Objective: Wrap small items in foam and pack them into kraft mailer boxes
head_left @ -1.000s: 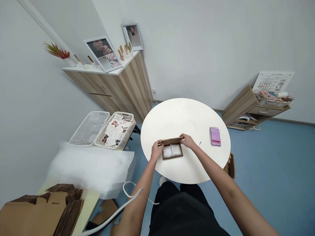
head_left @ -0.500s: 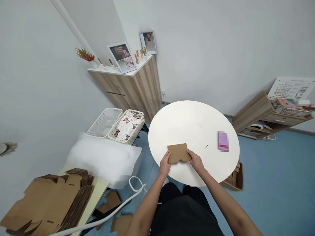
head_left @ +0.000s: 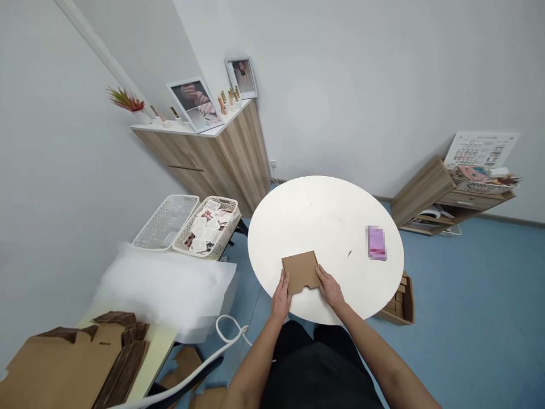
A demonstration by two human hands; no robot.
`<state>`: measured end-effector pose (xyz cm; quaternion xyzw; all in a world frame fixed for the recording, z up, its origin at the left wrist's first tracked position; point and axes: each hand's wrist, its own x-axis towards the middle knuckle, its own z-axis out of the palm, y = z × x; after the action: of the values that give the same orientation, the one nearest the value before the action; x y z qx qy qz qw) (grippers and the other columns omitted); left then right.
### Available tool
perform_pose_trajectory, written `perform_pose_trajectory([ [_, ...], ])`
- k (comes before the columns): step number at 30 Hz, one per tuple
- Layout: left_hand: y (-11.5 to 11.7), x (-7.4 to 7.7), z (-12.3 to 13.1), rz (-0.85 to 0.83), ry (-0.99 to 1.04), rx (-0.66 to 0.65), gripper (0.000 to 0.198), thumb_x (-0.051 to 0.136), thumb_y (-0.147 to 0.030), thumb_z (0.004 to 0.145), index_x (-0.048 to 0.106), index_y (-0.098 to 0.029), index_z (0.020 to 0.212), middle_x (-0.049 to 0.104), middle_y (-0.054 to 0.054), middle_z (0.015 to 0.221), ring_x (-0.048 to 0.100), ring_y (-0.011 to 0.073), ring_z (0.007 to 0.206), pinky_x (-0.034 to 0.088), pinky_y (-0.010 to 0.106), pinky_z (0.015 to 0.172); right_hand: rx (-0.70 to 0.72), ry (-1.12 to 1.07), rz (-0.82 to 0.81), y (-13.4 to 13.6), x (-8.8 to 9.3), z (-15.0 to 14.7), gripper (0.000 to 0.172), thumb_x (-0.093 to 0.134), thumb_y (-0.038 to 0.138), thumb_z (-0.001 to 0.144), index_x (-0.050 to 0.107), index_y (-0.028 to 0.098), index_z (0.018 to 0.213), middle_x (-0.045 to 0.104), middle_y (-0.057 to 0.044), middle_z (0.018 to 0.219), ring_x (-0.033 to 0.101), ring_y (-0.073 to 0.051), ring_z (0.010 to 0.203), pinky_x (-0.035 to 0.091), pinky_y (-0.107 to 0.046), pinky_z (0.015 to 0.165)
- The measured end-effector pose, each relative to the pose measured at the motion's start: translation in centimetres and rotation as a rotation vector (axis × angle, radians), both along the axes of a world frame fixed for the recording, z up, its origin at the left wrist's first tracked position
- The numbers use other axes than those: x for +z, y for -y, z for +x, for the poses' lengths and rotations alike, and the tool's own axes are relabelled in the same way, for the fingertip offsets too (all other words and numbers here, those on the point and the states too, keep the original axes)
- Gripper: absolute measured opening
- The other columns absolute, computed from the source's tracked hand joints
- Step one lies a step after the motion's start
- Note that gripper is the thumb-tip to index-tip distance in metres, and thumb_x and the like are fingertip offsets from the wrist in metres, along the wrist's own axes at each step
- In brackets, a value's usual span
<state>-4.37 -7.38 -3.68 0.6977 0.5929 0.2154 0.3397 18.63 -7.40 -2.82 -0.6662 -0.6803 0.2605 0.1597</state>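
Note:
Between my two hands is a small flat brown cardboard box (head_left: 302,271), over the near left part of the round white table (head_left: 323,210). It has a half-round notch in the edge facing me. My left hand (head_left: 281,295) grips its left side, fingers along the edge. On the opposite side my right hand (head_left: 331,287) holds the right edge near the corner. The box looks folded shut; its underside is hidden. A purple pixelated packet (head_left: 377,243) lies on the table to the right of my hands.
At left, a side table bears stacked flat cardboard blanks (head_left: 63,363), white foam sheeting (head_left: 166,289), an almost bare basket (head_left: 166,221) and a basket of cards (head_left: 206,227). A white hose (head_left: 200,369) crosses near my left. A carton of small boxes (head_left: 398,304) stands on the floor.
The box has tilted so more of its broad face shows, and both hands have shifted slightly with it. The whole view has moved a little, with the room sliding left.

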Motion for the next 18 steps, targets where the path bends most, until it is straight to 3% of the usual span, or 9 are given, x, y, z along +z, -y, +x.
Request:
perform_pose_trajectory([
  [6,-0.8,0.5,-0.2,-0.059,0.076,0.033,0.081,0.048,-0.011,0.079,0.022,-0.031,0.153,0.021,0.003,0.160,0.037,0.0265,0.140,0.051,0.040,0.099,-0.017,-0.029,-0.039,-0.2,0.2,-0.3,0.080,0.043,0.002,0.077,0.031,0.029,0.151,0.039,-0.004,0.153,0.045,-0.023,0.133,0.046,-0.040,0.104],
  [10,-1.9,1.8,-0.3,-0.119,0.179,0.055,0.083,0.054,-0.009,0.073,0.031,-0.028,0.150,0.033,0.002,0.156,0.033,0.0251,0.142,0.040,0.040,0.111,0.004,-0.119,-0.086,-0.5,1.7,-0.1,0.084,0.043,0.001,0.074,0.027,0.026,0.152,0.037,-0.005,0.154,0.041,-0.022,0.137,0.041,-0.039,0.109],
  [13,-2.9,3.3,-0.4,-0.161,0.204,0.077,0.077,0.056,-0.009,0.072,0.040,-0.026,0.146,0.043,0.004,0.150,0.038,0.0252,0.139,0.038,0.040,0.112,-0.003,-0.204,-0.113,-0.9,3.6,0.5,0.080,0.041,0.002,0.076,0.028,0.025,0.152,0.043,-0.006,0.151,0.044,-0.023,0.135,0.039,-0.041,0.109],
  [18,-5.0,6.8,-0.2,-0.240,0.208,0.150,0.052,0.056,-0.021,0.083,0.054,-0.022,0.134,0.064,0.010,0.129,0.060,0.0270,0.119,0.048,0.040,0.100,-0.028,-0.364,-0.140,-3.0,6.8,2.3,0.060,0.040,0.015,0.088,0.039,0.028,0.146,0.062,-0.005,0.131,0.060,-0.022,0.115,0.047,-0.038,0.098],
])
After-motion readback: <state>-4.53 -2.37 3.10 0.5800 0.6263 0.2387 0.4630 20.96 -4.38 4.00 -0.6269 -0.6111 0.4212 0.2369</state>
